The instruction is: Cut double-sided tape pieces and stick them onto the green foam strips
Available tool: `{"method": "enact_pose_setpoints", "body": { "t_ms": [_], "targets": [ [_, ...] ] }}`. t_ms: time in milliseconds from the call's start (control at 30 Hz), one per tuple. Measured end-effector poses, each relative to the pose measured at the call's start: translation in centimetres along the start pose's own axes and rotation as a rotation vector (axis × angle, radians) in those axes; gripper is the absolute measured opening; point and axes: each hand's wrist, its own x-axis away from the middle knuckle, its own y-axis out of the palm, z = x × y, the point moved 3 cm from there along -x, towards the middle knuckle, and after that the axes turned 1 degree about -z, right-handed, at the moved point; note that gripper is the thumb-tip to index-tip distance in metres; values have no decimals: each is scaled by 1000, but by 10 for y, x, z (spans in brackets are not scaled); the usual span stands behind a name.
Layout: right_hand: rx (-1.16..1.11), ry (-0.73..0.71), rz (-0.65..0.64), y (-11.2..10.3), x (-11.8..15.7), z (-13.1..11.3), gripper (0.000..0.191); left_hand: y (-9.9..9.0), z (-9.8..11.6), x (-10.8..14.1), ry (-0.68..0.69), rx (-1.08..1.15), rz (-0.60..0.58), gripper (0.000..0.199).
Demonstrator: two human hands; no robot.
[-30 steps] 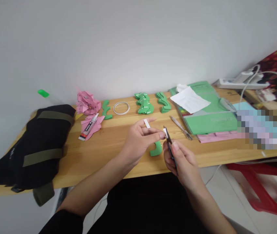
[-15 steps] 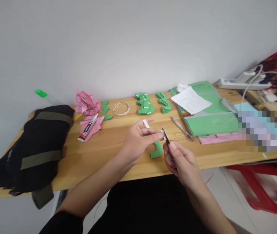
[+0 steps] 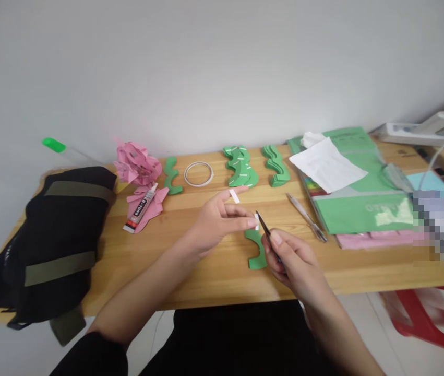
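Between thumb and a finger, my left hand (image 3: 216, 222) pinches a small white tape strip (image 3: 256, 222). Another white strip (image 3: 234, 196) clings to its raised index finger. My right hand (image 3: 294, 256) is closed around black tweezers (image 3: 263, 224), whose tips are beside the pinched strip; whether they touch it I cannot tell. Under the hands lies a wavy green paper piece (image 3: 258, 255), partly covered by my fingers. Farther back are a pile of green pieces with white strips (image 3: 240, 169), a stack of plain green pieces (image 3: 276, 169) and a thin tape roll (image 3: 199, 174).
A black bag (image 3: 61, 230) fills the table's left end. Nearby are crumpled pink paper (image 3: 138, 163), a glue tube (image 3: 140, 209) and a single green piece (image 3: 171, 177). Rightward lie a pen (image 3: 307, 218), a green folder (image 3: 362, 214) with white paper (image 3: 329, 166), and a power strip (image 3: 413, 133).
The tweezer tips have come slightly apart from the strip in my left fingers, which shows more clearly. The camera view has shifted, with the right-hand objects appearing farther right.
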Motion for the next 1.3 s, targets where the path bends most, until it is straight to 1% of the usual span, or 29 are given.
{"method": "enact_pose_setpoints", "body": {
  "t_ms": [67, 167, 200, 267, 333, 400, 500, 667, 833, 967, 1033, 1133, 1200, 1300],
  "targets": [
    [-1, 19, 14, -3, -3, 2, 47, -4, 1, -1, -45, -21, -54, 80],
    [18, 5, 26, -9, -4, 4, 45, -7, 0, -1, -88, -45, -132, 80],
    [45, -3, 22, -12, -4, 3, 44, -8, 0, -2, -79, -46, -123, 78],
    [153, -31, 9, -17, -3, 1, 43, -11, 0, -4, -19, -41, -50, 72],
    [330, -88, 0, -21, -2, -3, 42, -13, 2, -6, 68, -47, 14, 69],
    [519, -152, -24, -23, -1, -8, 39, -14, 4, -7, 132, -92, 22, 68],
    [724, -190, -100, -23, 1, -12, 33, -13, 7, -8, 130, -253, -53, 70],
    [896, -136, -176, -23, 3, -14, 33, -9, 10, -6, 99, -586, -217, 73],
    [932, -138, -285, -23, 6, -16, 31, -5, 15, -1, 95, -742, -350, 71],
    [867, -139, -358, -27, 9, -15, 34, -2, 16, 4, 128, -770, -449, 67],
    [833, -138, -387, -28, 10, -15, 34, -2, 14, 6, 186, -795, -483, 64],
    [808, -128, -419, -28, 10, -15, 34, -3, 12, 10, 326, -888, -535, 57],
    [800, -115, -440, -28, 11, -15, 33, -2, 11, 14, 415, -948, -553, 53],
    [777, -90, -471, -28, 11, -15, 33, -1, 12, 19, 492, -1033, -563, 46]
  ]
}}
